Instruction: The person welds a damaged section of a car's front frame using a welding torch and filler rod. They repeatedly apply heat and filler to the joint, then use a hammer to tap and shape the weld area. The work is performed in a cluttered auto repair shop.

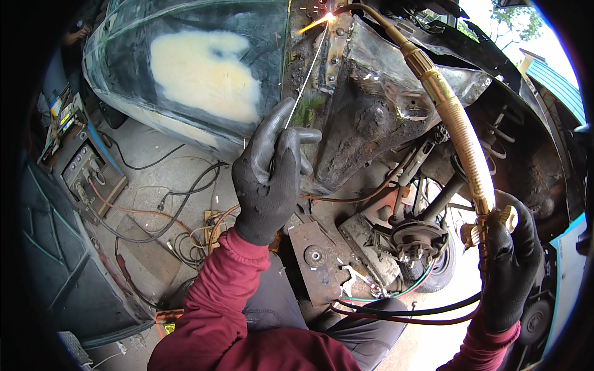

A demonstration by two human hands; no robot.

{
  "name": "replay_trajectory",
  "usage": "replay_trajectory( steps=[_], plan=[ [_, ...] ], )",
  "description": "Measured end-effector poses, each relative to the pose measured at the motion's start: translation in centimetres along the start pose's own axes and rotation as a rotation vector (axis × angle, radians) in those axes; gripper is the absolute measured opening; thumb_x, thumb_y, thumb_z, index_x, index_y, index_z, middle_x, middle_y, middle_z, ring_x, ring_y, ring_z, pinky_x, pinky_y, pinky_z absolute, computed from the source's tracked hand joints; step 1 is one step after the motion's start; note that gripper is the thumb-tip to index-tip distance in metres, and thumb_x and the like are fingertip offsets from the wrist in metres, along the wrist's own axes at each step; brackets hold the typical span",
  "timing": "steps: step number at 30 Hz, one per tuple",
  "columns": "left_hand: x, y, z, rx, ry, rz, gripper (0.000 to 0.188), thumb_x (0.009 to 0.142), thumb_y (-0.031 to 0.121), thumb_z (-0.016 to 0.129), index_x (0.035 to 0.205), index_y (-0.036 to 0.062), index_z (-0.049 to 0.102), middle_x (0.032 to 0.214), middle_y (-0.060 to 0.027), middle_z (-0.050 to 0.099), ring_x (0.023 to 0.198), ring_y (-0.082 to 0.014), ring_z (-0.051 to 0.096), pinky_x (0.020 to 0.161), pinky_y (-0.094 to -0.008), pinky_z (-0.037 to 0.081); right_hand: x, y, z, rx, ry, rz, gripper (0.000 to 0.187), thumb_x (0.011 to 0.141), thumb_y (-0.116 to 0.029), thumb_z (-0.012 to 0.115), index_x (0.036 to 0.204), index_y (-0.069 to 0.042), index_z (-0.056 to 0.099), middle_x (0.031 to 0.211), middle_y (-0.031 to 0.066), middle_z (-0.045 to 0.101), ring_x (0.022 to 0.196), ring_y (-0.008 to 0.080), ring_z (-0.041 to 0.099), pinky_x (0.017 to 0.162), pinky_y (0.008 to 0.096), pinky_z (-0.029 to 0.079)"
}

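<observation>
While both gloved hands worked at the rusted panel, the scene read as follows, largest first.

Car body: a stripped shell filled the far half, with a pale patch of filler on its left side and a rusted panel to the right.
Floor: concrete, strewn with cables, lay near and left, with a welding box at the far left.
Wheel hub: a bare hub sat right of centre, below the panel.
Torch: a brass torch ran from the right hand up and left to its flame at the far seam, where sparks showed.
Hoses: red, green and black hoses trailed near, from the torch base leftward.
Right hand: the right hand was clenched round the torch handle, near right.
Left hand: the left hand, centre, pinched a rod.
Rod: a thin rod slanted up to the flame, its tip at the seam.
</observation>
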State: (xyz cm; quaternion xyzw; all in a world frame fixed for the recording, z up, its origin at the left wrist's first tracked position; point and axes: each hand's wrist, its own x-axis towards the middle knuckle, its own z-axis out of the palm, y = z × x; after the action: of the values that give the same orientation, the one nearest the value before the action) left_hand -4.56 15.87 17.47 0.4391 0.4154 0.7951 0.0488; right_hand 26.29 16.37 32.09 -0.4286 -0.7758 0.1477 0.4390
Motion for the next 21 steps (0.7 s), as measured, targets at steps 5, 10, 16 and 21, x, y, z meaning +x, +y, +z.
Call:
replay_trajectory(
  steps=[5, 10, 16, 21],
  plan=[
    [-0.1, 0.1, -0.1, -0.005, 0.015, -0.016, 0.045, 0.116, 0.018, 0.051, 0.155, -0.0048, 0.052, 0.104, -0.0167, 0.079, 0.069, -0.0055, 0.066, 0.064, -0.0242, 0.054, 0.2, 0.1, 0.0, 0.046, -0.016, -0.006, 0.034, 0.099, -0.012, 0.071, 0.129, 0.003, 0.072, 0.126, 0.0119, 0.073, 0.117, 0.0194, 0.067, 0.107, 0.0371, 0.052],
    [-0.1, 0.2, -0.2, -0.020, 0.011, -0.023, 0.045, 0.116, 0.018, 0.051, 0.155, -0.0051, 0.052, 0.103, -0.0165, 0.079, 0.069, -0.0051, 0.065, 0.064, -0.0242, 0.054, 0.0, 0.4, -0.2, 0.049, -0.015, 0.024, 0.034, 0.099, -0.012, 0.071, 0.129, 0.003, 0.072, 0.126, 0.0120, 0.073, 0.118, 0.0196, 0.067, 0.106, 0.0367, 0.052],
    [0.0, 0.0, -0.1, -0.021, 0.007, -0.011, 0.046, 0.116, 0.019, 0.052, 0.155, -0.0056, 0.052, 0.104, -0.0167, 0.079, 0.071, -0.0059, 0.065, 0.065, -0.0249, 0.054, 0.2, 1.2, -0.4, -0.019, -0.033, -0.092, 0.037, 0.107, -0.020, 0.068, 0.135, 0.004, 0.067, 0.118, 0.0111, 0.071, 0.101, 0.0154, 0.068, 0.087, 0.0322, 0.058],
    [0.0, 0.3, -0.1, 0.022, 0.003, -0.019, 0.046, 0.116, 0.020, 0.052, 0.155, -0.0061, 0.052, 0.104, -0.0171, 0.079, 0.071, -0.0065, 0.065, 0.066, -0.0252, 0.055, 0.1, 1.6, -0.6, -0.043, -0.033, -0.124, 0.039, 0.108, -0.022, 0.067, 0.137, 0.004, 0.067, 0.117, 0.0108, 0.071, 0.101, 0.0153, 0.068, 0.086, 0.0326, 0.059]
  ],
)
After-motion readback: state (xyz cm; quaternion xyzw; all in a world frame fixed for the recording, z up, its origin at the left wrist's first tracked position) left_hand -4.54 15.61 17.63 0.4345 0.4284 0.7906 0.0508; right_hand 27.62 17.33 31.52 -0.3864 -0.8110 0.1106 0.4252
